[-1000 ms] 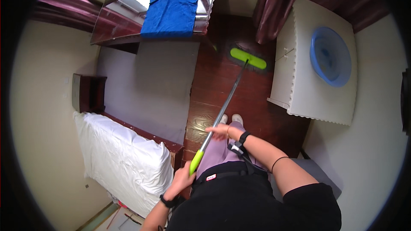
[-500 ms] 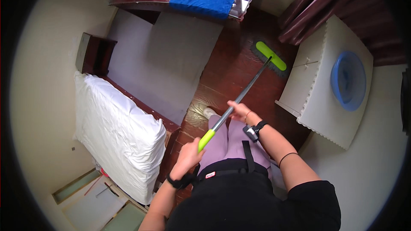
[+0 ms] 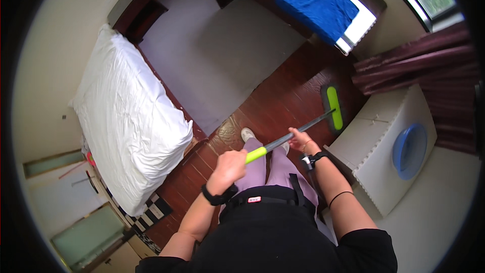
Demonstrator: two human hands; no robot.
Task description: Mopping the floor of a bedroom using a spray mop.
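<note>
A glossy dark wooden floor (image 3: 283,96) reflects window light beneath a mop (image 3: 298,131) with a smooth metal shaft and bright green plastic grip, beside crumpled white cotton bedding (image 3: 126,121) and a blue towelling cloth (image 3: 318,5).

Left grip (image 3: 230,168) fisted, forearm bent inward; right grip (image 3: 302,140) curled, arm extended forward.

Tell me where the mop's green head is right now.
In the head view, the flat lime-green mop head lies on the dark wooden floor, upper right, beside the white padded cabinet and below the maroon curtain.
</note>
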